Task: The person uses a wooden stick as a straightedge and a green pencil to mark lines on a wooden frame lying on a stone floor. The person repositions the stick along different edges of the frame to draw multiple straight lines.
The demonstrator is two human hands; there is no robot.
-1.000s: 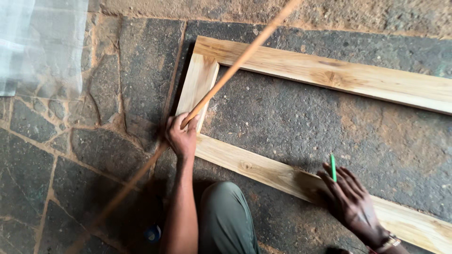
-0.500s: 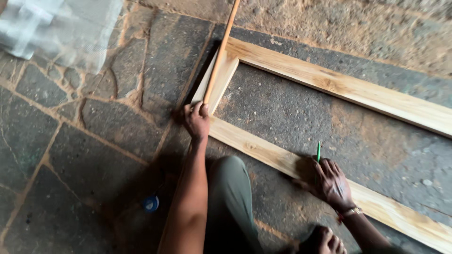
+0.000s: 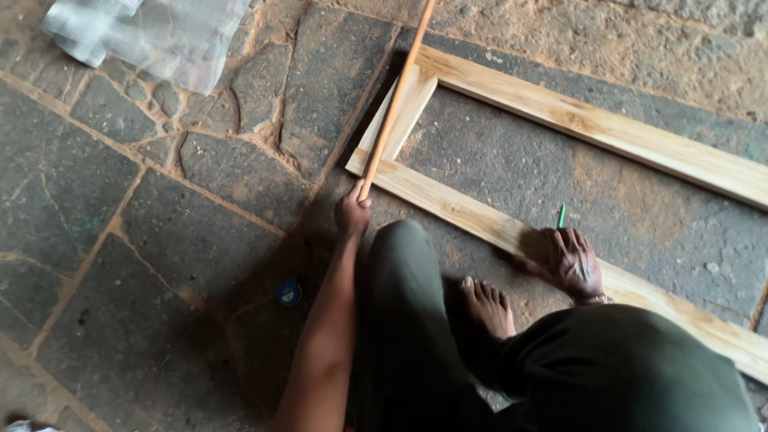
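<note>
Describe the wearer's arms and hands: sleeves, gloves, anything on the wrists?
Both hands are bare, no gloves. The left hand leads to an arm uncovered as far as the frame shows, no sleeve. The right hand has a thin metallic bangle at the wrist; the forearm behind it is hidden.

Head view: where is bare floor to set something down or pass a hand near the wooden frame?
Bare floor lies inside the wooden frame, between its far plank and its near plank. More lies left of the frame, between the plastic sheet and the blue cap. It is crowded at the corner by the left hand with the stick, and around the right hand with the green pencil.
</note>
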